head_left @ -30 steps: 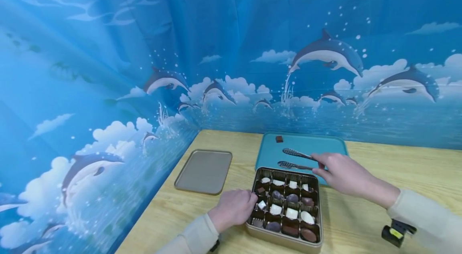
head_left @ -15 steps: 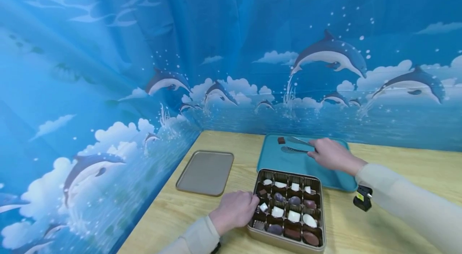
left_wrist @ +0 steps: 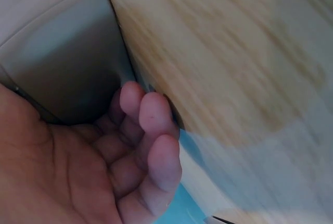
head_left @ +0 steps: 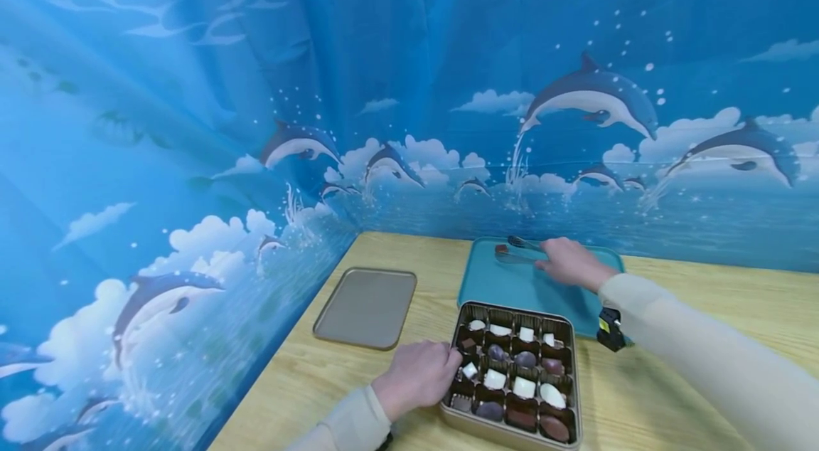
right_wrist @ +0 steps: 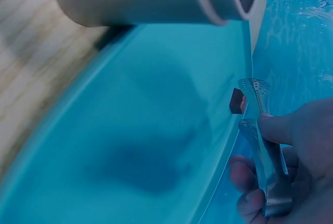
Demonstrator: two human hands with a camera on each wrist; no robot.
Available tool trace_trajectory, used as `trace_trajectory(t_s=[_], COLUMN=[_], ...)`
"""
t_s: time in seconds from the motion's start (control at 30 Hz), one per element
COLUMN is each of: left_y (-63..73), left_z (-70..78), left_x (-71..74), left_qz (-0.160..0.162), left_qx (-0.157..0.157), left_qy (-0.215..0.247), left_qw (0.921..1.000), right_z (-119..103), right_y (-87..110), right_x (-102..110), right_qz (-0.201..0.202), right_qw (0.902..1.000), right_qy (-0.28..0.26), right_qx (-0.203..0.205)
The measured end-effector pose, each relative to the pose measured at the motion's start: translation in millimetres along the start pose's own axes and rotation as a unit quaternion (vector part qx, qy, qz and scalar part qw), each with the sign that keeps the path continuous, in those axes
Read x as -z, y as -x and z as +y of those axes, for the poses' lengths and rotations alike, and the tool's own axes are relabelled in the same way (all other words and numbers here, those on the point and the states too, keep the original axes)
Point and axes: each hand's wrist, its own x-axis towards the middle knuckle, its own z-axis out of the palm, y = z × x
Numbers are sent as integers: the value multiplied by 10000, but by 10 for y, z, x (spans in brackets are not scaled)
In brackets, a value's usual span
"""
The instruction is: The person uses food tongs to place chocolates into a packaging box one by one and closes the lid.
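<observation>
My right hand (head_left: 569, 262) holds metal tongs (head_left: 526, 258) low over the far left part of a teal tray (head_left: 489, 287). The two spread tong tips flank a small brown chocolate cube (head_left: 501, 249) on that tray; in the right wrist view, the tongs (right_wrist: 273, 177) point at the chocolate (right_wrist: 236, 101). At the left side of a gold-brown tin (head_left: 493, 434), my left hand (head_left: 412, 376) grips the rim. Its curled fingers lie along the tin's outer wall (left_wrist: 62, 52) in the left wrist view. White, purple and brown chocolates (head_left: 524, 387) fill the tin's divided compartments.
A flat grey-brown metal lid (head_left: 366, 309) lies on the wooden table (head_left: 384, 252) left of the tin. The tin's far edge overlaps the tray's near edge in the head view. A blue dolphin-print curtain (head_left: 409, 81) closes off the back and left.
My right hand has moved the tongs away from me and left, from above the tray's middle to the chocolate cube. My left hand stays at the tin.
</observation>
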Motion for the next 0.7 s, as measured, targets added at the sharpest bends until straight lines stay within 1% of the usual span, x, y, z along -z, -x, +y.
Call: trace_trajectory(t_s=[0.2,0.33,0.4,0.57,0.7], left_y=[10,13,14,16,15], left_z=[5,13,14,3,-12], left_x=[8,3,2,7,6], left_qz=[-26,-33,-33,24,24], left_qx=[-10,-96,-132,-129,-114], left_qy=[57,158,184,168,189], left_qw=[10000,9998,9997,9998,9998], right_z=[-28,-44,-44,-32,-34], right_y=[-95,-106,-96,-78,-68], right_x=[-33,-47,-51,-61,-68], right_qz=[-121,-231,-262,-171,-147], right_qw=[9999,9996,9995,9994,9994], right_qy=[-73,-139,-162,-251,-302], right_qx=[-37,-79,-36,135,127])
